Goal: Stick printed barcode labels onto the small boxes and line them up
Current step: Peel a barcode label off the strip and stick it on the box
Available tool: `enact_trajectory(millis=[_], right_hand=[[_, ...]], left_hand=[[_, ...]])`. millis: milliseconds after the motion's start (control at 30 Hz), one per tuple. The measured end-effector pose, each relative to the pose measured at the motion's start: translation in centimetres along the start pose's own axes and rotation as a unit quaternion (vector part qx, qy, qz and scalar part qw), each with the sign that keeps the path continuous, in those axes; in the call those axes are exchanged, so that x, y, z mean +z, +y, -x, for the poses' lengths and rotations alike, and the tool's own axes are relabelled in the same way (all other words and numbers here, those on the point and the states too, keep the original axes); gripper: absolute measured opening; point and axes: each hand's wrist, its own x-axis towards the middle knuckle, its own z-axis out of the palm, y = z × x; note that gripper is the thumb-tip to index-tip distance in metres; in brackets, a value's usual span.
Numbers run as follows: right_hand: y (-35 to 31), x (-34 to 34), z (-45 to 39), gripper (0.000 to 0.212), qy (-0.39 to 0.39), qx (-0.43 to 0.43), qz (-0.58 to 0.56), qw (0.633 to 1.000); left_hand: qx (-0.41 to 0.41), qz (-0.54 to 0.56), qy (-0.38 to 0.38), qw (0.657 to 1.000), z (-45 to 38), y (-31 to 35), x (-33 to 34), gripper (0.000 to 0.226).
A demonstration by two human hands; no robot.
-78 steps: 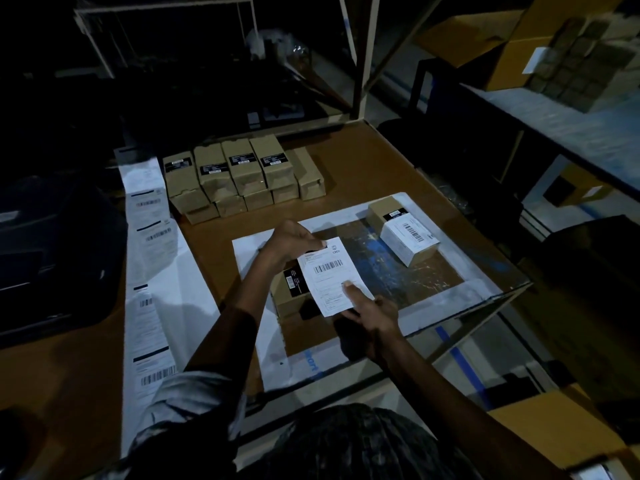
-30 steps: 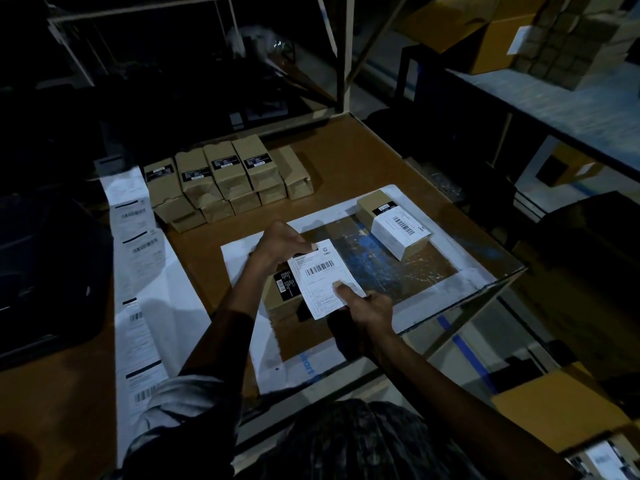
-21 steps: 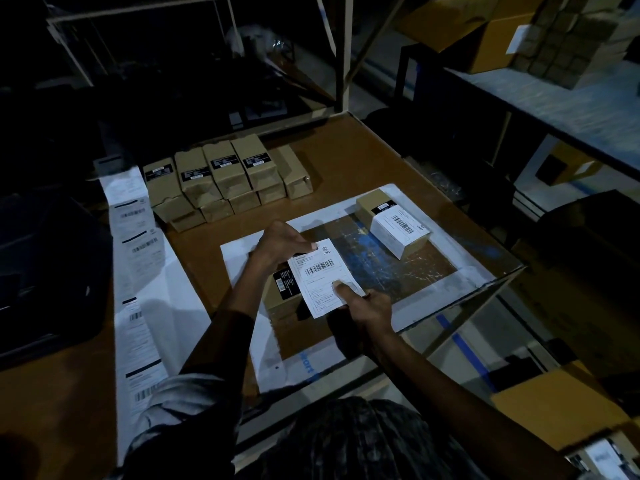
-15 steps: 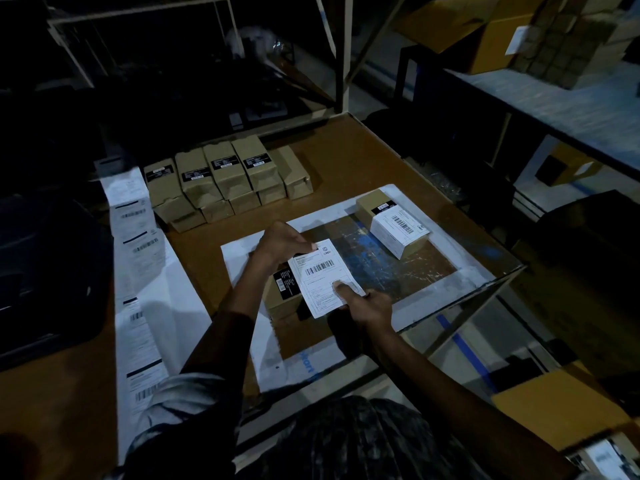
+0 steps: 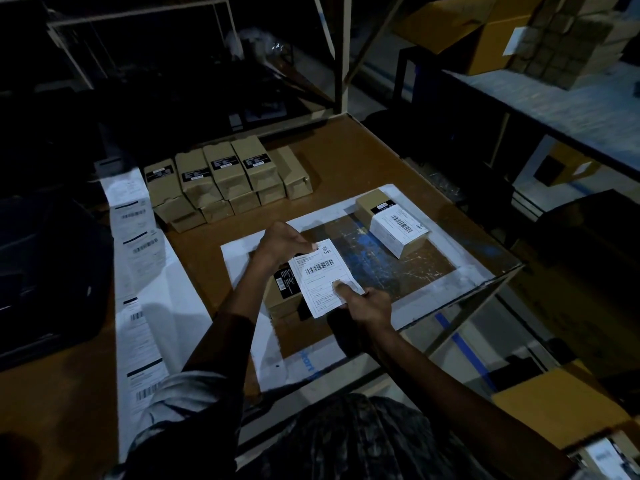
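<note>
Both hands were engaged on one white barcode label [image 5: 322,277], which lay tilted over the top of a small brown box [image 5: 282,296] on the marked work mat [image 5: 398,271] at the near edge of the wooden table [image 5: 363,161]. The left hand [image 5: 282,242] pinched the label's far upper corner between thumb and fingers. The right hand [image 5: 365,303] gripped the near right corner, its thumb pressed down on the label's face and its fingers curled beneath. The label overhung the box on the right side; whether it was already adhered to the box could not be determined. The box's black printed panel was visible just left of the label. A second box [image 5: 393,221], already bearing a white barcode label, sat at the far right corner of the mat, well apart from the hands. A stacked group of unlabelled brown boxes [image 5: 225,181] stood in a row at the back of the table. A long strip of printed labels [image 5: 138,271] ran along the table's left side. Lighting was dim throughout.
</note>
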Motion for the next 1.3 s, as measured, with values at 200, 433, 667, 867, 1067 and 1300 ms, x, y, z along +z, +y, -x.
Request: enact_trajectory(millis=[200, 433, 667, 867, 1067, 1300], right_hand=[[0.7, 0.0, -0.9, 0.013, 0.013, -0.007, 0.046, 0.999], [0.8, 0.1, -1.0, 0.018, 0.017, -0.009, 0.070, 0.997], [0.9, -0.1, -1.7, 0.025, 0.006, -0.031, 0.135, 0.990], [0.6, -0.4, -1.9, 0.017, -0.020, -0.014, 0.120, 0.992], [1.0, -0.7, -1.6, 0.022, -0.004, -0.078, 0.145, 0.986], [-1.8, -0.2, 0.4, 0.079, 0.118, -0.284, 0.457, 0.835]], left_hand=[[0.001, 0.002, 0.004, 1.000, 0.3, -0.2, 0.1, 0.019], [-0.004, -0.041, 0.021, 0.999, 0.5, -0.4, 0.5, 0.014], [0.001, -0.083, 0.045, 0.996, 1.6, -0.5, 1.1, 0.020], [0.033, -0.124, 0.062, 0.990, 3.7, -0.5, 0.8, 0.053], [0.045, -0.139, 0.114, 0.983, 6.0, -1.4, -0.1, 0.029], [-0.033, -0.053, 0.168, 0.984, 7.4, -2.9, 0.8, 0.033]])
